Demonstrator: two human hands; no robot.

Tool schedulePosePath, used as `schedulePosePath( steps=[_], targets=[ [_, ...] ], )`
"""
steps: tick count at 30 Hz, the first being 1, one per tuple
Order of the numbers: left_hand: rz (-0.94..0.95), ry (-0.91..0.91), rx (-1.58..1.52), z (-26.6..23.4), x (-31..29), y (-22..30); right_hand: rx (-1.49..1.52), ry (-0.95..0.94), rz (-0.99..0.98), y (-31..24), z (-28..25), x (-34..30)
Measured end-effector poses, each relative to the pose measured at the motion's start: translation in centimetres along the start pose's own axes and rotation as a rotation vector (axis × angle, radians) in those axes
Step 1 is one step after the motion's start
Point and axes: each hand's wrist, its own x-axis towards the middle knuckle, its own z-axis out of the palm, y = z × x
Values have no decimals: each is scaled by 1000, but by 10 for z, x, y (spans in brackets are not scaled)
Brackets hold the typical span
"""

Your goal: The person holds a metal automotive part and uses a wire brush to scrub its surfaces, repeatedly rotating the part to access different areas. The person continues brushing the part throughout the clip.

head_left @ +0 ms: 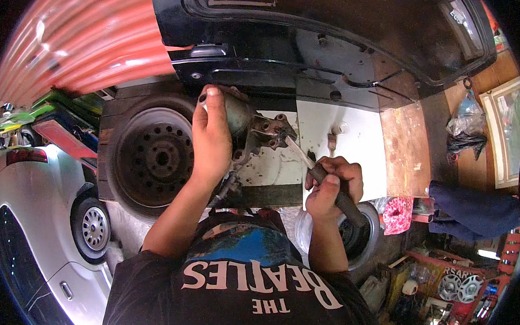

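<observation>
Left hand — holding a grey, rounded metal housing with a dark, holed flange, beside a dark, round steel wheel | Right hand — gripping a dark-handled, flat steel-bladed tool, tip at the flange | Sound technique: housing braced firmly, strokes directed clear of the left hand

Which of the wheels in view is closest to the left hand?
The dark steel wheel ringed with round holes, just left of the left hand. Others sit farther off: one wheel on the silver car, another below the right hand.
</observation>
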Motion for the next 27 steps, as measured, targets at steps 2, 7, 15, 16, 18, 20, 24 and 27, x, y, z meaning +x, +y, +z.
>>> schedulePosePath(
  steps=[2, 7, 15, 16, 18, 20, 24, 27],
  targets=[
    [62, -9, -11, 2, -2, 2, -38, 12, -3, 6, -8, -2],
    [252, 23, 114, 2, -7, 13, -236, -35, -194, 10, -6, -4],
    [346, -1, 95, -1, -8, 17, -108, -43, -130, 10, -10, -3],
    [344, -4, 102, -2, -8, 17, -107, -37, -140, 10, -9, -3],
    [340, -8, 116, -5, -9, 16, -52, 10, -1, 8, -13, 2],
    [353, 4, 141, -6, -7, 17, -47, -7, -40, 7, -10, -2],
    [261, 5, 62, -10, 0, 9, -70, 65, 89, -1, -4, 7],
    [176, 34, 29, -9, 0, 5, -77, 45, 16, -3, -11, 5]
  ],
)
